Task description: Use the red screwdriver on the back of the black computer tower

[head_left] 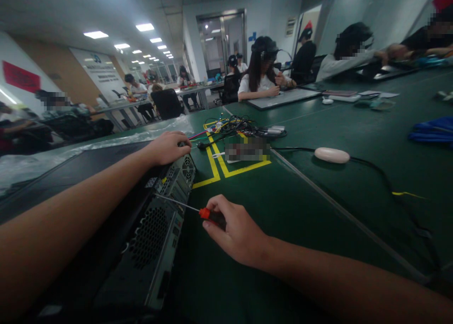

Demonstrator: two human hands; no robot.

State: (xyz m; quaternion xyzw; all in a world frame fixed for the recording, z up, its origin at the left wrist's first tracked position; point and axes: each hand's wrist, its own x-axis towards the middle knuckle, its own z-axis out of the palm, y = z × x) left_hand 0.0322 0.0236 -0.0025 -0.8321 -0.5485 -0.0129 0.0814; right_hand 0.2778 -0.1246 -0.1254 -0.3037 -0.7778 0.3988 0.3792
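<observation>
A black desktop computer case [102,191] lies on its side on the green table, its rear panel with fan grille and ports facing right. My left hand [170,148] rests on the case's top near the far rear corner, its fingers lying over the edge. In my right hand [237,229] is a screwdriver [204,213] with a red and dark handle, gripped between thumb and fingers. The long thin shaft points left, and its tip reaches the upper edge of the rear panel. Whether the tip sits in a screw is too small to tell.
Tangled cables [240,124] and a blurred-out item lie by yellow tape lines [244,169] beyond the case. A white oval cable piece [331,155] is to the right. Clear plastic wrap [46,153] lies behind the case. Across the table [304,210] other people work.
</observation>
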